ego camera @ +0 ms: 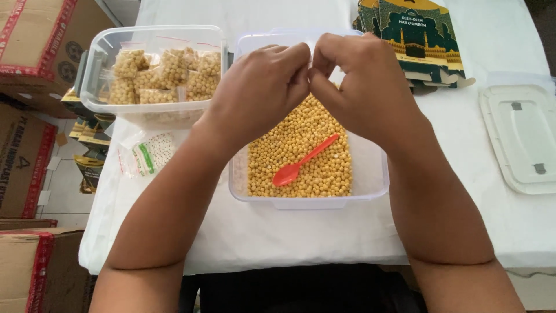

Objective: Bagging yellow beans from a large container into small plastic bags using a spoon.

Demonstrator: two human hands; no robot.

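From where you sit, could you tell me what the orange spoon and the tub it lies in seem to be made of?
Orange spoon: likely plastic, with uniform bright colour and a thin moulded shape. Tub: clear, slightly frosted plastic; contents show through its walls.

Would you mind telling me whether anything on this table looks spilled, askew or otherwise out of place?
Nothing looks spilled. The yellow chickpeas stay inside the clear tub, with the orange spoon lying on them. The only loose item is a tub lid overhanging the table's right edge. Both hands pinch something small above the tub.
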